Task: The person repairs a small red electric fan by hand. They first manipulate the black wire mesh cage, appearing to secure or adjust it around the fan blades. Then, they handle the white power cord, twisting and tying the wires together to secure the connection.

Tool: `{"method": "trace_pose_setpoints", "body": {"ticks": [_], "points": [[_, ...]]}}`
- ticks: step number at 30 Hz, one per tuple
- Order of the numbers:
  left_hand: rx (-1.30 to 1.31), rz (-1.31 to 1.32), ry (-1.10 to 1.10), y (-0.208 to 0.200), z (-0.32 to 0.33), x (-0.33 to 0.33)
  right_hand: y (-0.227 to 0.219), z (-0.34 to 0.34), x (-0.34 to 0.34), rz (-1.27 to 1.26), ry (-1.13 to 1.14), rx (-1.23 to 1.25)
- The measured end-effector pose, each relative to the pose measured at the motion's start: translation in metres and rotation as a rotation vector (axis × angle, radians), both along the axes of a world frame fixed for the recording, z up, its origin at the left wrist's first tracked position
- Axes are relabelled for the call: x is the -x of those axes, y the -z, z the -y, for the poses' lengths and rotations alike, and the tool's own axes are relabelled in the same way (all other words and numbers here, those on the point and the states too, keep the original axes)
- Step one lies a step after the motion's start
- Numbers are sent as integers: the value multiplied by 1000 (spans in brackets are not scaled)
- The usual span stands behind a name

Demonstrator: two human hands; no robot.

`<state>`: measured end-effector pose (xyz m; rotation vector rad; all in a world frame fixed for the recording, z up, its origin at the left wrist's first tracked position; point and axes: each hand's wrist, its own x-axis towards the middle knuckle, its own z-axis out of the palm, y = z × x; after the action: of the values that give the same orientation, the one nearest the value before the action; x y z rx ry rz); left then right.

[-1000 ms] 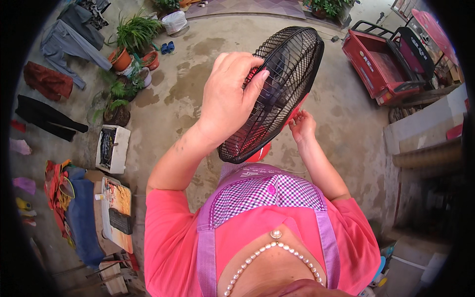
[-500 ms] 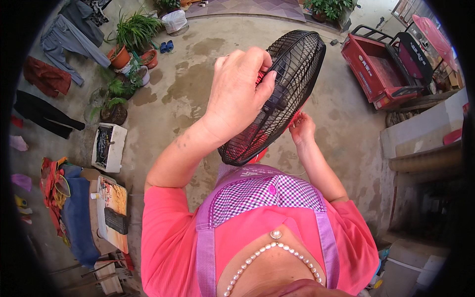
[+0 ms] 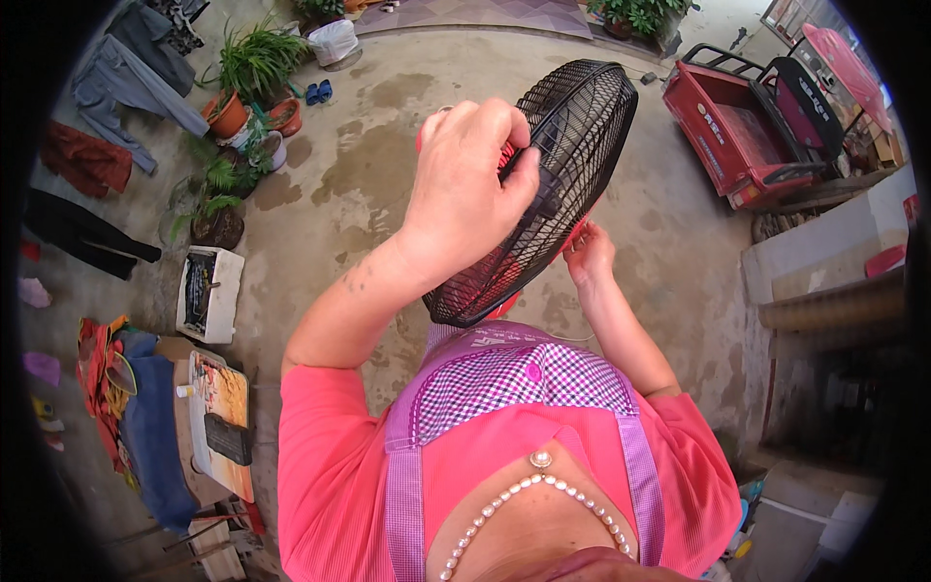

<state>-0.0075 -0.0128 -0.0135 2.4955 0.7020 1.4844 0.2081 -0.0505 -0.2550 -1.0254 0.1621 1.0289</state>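
Note:
An electric fan [image 3: 567, 165] with a round black wire guard and red parts stands in front of me, its guard tilted. My left hand [image 3: 470, 184] is closed at the middle of the guard's front, fingers bent over a red part that they mostly cover. A bit of red also shows past the knuckles. Behind the guard, my right hand [image 3: 592, 256] has its fingers bent against the fan's red rear part. The guard hides most of that red body and the stand. A thin pale cord shows below the fan, near my purple checked apron [image 3: 524, 388].
Potted plants [image 3: 228, 116], a white box [image 3: 210, 294] of dark items and laundry [image 3: 136, 92] line the left. Nearer lies a stack with a picture board [image 3: 221, 417] and a dark flat case. A red cargo tricycle [image 3: 722, 136] stands far right on the damp-patched concrete floor.
My left hand has barely shifted at the guard's middle, and more red shows past its knuckles. The view has turned slightly. My right hand stays at the fan's rear.

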Motion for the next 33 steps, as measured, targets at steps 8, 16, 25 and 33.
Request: {"method": "trace_pose_setpoints", "body": {"ticks": [8, 16, 25, 33], "points": [[278, 52, 210, 0, -4, 0, 6, -3, -5, -22, 23, -94], [451, 117, 251, 1, -1, -7, 5, -10, -4, 15, 58, -130], [493, 191, 205, 0, -6, -10, 8, -3, -11, -2, 46, -141], [362, 140, 129, 0, -8, -6, -4, 5, 5, 35, 53, -93]]}}
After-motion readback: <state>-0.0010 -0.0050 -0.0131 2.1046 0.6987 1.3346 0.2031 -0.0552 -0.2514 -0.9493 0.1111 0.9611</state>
